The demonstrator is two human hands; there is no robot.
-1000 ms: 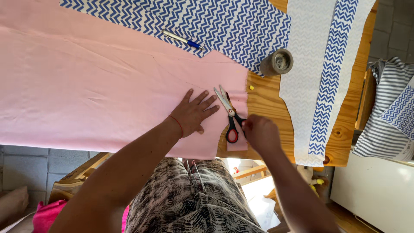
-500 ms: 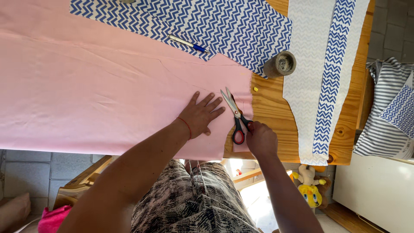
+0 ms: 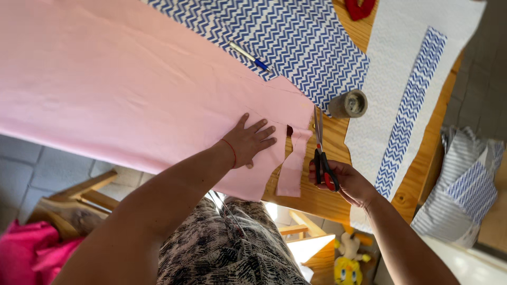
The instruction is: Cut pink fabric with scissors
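Your left hand (image 3: 251,141) lies flat, fingers spread, on the large sheet of pale pink fabric (image 3: 116,89) that covers most of the wooden worktop (image 3: 338,148), pressing it down just beside the cut edge. Your right hand (image 3: 343,179) is clenched through the red and black handles of the steel scissors (image 3: 321,153), whose blades point away from you along the pink edge; whether they are parted I cannot tell. A narrow pink strip (image 3: 293,169) hangs loose between your two hands.

To cut cleanly here, I judge it best to keep that flat palm close to the blades so the cloth stays taut, let the lower blade ride on the worktop, and take long, steady bites. Mind the blue-and-white zigzag fabric (image 3: 296,42) with the blue-capped pen (image 3: 248,55) and the cardboard spool (image 3: 349,104) just ahead of the scissor tips.
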